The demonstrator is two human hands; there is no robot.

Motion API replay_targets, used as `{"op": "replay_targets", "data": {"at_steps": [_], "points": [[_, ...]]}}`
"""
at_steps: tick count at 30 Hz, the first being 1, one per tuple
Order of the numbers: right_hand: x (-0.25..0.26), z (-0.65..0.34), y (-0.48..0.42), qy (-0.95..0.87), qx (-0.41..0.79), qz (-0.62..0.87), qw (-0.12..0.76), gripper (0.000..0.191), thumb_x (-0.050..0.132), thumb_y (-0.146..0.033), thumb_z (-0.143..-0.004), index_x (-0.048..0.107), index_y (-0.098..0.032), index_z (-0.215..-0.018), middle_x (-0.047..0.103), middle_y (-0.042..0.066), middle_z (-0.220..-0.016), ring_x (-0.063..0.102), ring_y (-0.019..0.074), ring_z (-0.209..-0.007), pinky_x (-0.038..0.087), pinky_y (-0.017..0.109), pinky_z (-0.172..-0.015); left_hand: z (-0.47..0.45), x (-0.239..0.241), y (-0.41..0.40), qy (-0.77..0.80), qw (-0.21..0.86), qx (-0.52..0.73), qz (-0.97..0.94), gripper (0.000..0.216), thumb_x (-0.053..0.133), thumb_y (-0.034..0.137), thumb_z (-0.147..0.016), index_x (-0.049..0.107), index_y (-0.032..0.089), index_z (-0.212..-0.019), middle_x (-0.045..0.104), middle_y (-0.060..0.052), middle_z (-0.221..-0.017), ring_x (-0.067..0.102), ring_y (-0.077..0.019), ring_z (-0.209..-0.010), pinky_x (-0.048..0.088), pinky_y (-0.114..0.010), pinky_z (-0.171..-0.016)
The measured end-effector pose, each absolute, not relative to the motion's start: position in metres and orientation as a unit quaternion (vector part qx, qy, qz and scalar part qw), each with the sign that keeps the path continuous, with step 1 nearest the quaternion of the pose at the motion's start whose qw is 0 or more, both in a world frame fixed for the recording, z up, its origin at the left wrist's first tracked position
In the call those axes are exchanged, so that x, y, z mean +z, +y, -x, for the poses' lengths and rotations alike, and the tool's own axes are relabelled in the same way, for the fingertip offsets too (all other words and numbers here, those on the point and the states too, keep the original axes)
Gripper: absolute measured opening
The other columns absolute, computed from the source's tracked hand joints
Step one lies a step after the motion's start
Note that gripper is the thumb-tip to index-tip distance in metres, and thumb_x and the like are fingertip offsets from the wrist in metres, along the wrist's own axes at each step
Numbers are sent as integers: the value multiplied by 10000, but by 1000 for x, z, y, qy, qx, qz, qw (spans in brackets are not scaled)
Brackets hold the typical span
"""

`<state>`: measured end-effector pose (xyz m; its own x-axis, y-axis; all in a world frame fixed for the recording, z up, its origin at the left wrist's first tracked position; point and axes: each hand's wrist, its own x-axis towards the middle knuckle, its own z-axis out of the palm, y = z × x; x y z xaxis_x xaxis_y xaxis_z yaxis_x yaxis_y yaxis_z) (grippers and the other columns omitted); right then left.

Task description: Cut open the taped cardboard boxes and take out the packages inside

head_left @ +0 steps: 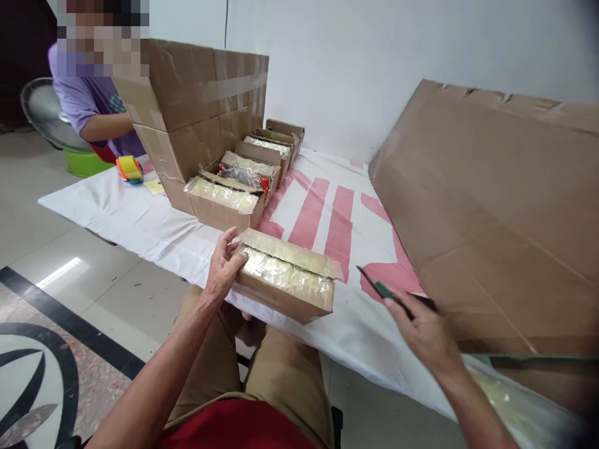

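In front of me, near the table's edge, lies a small cardboard box (285, 302) with its long flap raised and clear, yellowish plastic packing showing along the opening. My left hand (224, 265) is closed on the box's left end, thumb over the opening and fingers behind. To the right of the box, apart from it, my right hand (423, 330) is closed around a pair of scissors (381, 288) with dark blades and a green part by the handle. The blades point left, towards the box; the handle is partly hidden by my fingers.
A row of opened small boxes (224, 209) runs back beside a stack of taped cartons (191, 93). A large cardboard carton (505, 218) leans over the right side. Tape rolls (130, 169) lie at the left on the cloth-covered table (103, 209). A person in purple (79, 87) is behind the stack.
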<state>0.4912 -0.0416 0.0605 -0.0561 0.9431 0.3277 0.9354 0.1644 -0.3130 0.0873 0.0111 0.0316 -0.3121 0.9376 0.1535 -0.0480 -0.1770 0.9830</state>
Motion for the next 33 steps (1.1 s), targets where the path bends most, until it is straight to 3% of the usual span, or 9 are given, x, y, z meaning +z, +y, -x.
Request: {"op": "replay_targets", "data": {"at_steps": [4, 7, 12, 16, 20, 23, 25, 28, 33], "points": [[-15, -495, -49, -752, -88, 627, 183, 371, 440, -379, -976, 743, -216, -1111, 763, 106, -891, 722, 315, -815, 577, 437, -699, -80, 34, -5, 530, 398, 619, -422, 540, 724, 423, -749, 662, 151, -1212, 728, -127, -1220, 670, -292, -1153, 509, -413, -1020], [-32, -497, -47, -753, -125, 620, 183, 383, 441, -401, -992, 751, -204, -1099, 757, 140, -967, 706, 338, -847, 569, 484, -705, -78, 36, -14, 545, 390, 603, -433, 465, 756, 408, -727, 706, 156, -1115, 719, -123, -1264, 678, -273, -1104, 506, -400, -1010], [13, -473, -41, -772, -38, 556, 307, 327, 505, -424, -1015, 762, -234, -1082, 743, 113, -1097, 706, 288, -1006, 573, 460, -884, -80, 41, -19, 512, 425, 621, -414, 386, 767, 357, -722, 694, 176, -1054, 750, -95, -1185, 682, -263, -1094, 503, -383, -979], [59, -436, -40, -782, 51, 503, 365, 250, 546, -377, -1015, 769, -281, -1078, 683, 90, -1284, 663, 256, -1176, 560, 426, -973, -72, 46, -25, 461, 466, 640, -400, 262, 815, 339, -716, 617, 191, -804, 667, -115, -1396, 612, -310, -1285, 492, -383, -1008], [81, -412, -28, -808, 129, 469, 332, 274, 523, -376, -1030, 780, -307, -1098, 589, 77, -1467, 577, 263, -1343, 524, 463, -1065, -59, 43, -37, 455, 468, 615, -442, 401, 852, 479, -730, 585, 181, -712, 531, -146, -1557, 588, -363, -1315, 510, -421, -994], [86, -402, -14, -835, 148, 460, 264, 297, 508, -404, -1034, 778, -315, -1119, 562, 75, -1518, 524, 291, -1409, 462, 535, -1130, -54, 37, -47, 464, 443, 609, -466, 430, 857, 526, -724, 597, 185, -697, 541, -162, -1540, 541, -389, -1373, 508, -450, -1018], [87, -395, -7, -838, 141, 466, 246, 329, 503, -425, -1032, 724, -298, -1241, 566, 94, -1519, 507, 298, -1426, 438, 554, -1146, -53, 34, -50, 465, 433, 612, -471, 424, 840, 532, -748, 598, 187, -693, 570, -173, -1502, 542, -390, -1378, 511, -465, -1025], [91, -383, 0, -812, 122, 502, 272, 456, 498, -438, -1025, 569, -238, -1429, 602, 130, -1466, 577, 278, -1339, 487, 495, -1093, -55, 32, -47, 453, 440, 617, -469, 393, 808, 511, -789, 602, 188, -701, 599, -173, -1461, 603, -372, -1318, 522, -473, -1024], [94, -376, 21, -746, 61, 581, 320, 565, 534, -409, -979, 507, -170, -1490, 735, 93, -1093, 675, 219, -876, 565, 375, -834, -70, 31, -28, 441, 451, 630, -453, 328, 781, 449, -807, 598, 195, -713, 644, -147, -1405, 636, -337, -1284, 510, -446, -1041]]}}
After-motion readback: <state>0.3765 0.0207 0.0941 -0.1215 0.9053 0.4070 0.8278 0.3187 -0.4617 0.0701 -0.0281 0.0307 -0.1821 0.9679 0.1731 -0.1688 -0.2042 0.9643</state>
